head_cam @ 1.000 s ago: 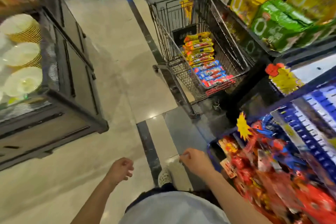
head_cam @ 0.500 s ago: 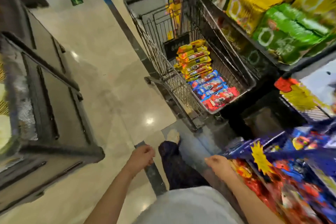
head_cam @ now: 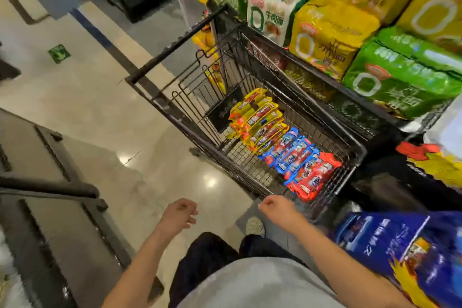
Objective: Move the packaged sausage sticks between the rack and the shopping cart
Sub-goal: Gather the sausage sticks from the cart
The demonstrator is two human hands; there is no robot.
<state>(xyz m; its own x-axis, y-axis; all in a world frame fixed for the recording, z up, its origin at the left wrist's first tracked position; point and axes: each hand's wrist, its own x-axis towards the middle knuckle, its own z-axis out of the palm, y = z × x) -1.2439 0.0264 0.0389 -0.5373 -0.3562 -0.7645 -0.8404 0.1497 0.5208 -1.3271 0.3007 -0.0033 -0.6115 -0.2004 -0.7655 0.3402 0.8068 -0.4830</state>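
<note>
Black wire forms the shopping cart, which is parked alongside store shelving. Packaged sausage sticks are laid in a row on the cart's floor: yellow packs towards the handle end, blue packs in the middle and red packs at the near end, each group touching the next. The left hand is held over the tiled floor, off the cart's near corner, fingers loosely curled, with nothing gripped. The right hand is held just before the cart's near end, likewise loosely curled and empty. Yellow and green noodle bags are stacked on the shelf along the cart's far side. Blurred blue packets are seen in the rack beside the cart's near end.
</note>
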